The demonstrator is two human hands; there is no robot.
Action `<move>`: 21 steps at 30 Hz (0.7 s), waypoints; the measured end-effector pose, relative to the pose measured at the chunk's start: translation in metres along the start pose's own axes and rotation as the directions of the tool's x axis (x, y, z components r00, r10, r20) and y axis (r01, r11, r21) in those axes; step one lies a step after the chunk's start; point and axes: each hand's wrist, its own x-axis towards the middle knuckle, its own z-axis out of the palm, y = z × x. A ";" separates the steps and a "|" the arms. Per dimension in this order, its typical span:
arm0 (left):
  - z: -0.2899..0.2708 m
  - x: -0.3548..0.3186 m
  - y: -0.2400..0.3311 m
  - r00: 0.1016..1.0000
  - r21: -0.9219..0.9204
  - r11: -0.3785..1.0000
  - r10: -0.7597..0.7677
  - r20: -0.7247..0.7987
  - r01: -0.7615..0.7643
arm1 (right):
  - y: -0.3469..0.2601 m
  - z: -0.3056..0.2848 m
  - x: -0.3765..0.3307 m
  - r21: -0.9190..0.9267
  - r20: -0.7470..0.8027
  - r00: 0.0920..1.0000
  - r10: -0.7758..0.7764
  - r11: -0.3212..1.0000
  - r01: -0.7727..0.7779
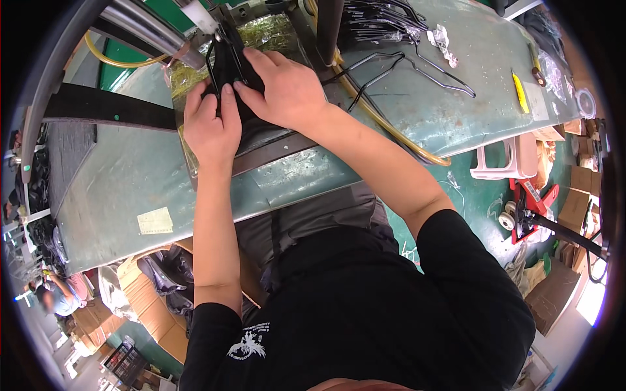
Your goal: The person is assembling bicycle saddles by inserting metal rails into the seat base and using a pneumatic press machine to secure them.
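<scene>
At the table's far edge, beneath a press, lies a black bicycle saddle base with its narrow end pointing away from me. A bent black metal rail lies along it. My left hand is closed on its left side, fingers curled and thumb pressed on top. On its right side, my right hand grips with thumb and forefinger, the thumb tip close to the left thumb. My palms hide part of the base. A white-sleeved press tip stands at its far end.
A thick steel cylinder slants in at upper left. Bent wire rails and a pile of rods lie to the right, past a yellow hose. A yellow cutter lies farther right. A carton of black parts stands below.
</scene>
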 end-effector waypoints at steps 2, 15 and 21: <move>-0.002 -0.005 -0.002 0.999 -0.021 0.999 -0.033 0.011 0.034 | 0.000 -0.001 0.001 0.009 0.001 1.000 0.017 1.000 -0.017; -0.038 -0.009 -0.011 0.845 -0.273 0.811 -0.432 0.315 0.517 | -0.017 -0.080 -0.007 0.382 0.377 0.893 0.246 0.837 -0.392; -0.091 -0.011 0.060 0.412 -0.437 -0.052 -0.249 0.876 0.898 | 0.011 -0.123 -0.065 0.207 0.290 0.950 0.118 0.961 -0.183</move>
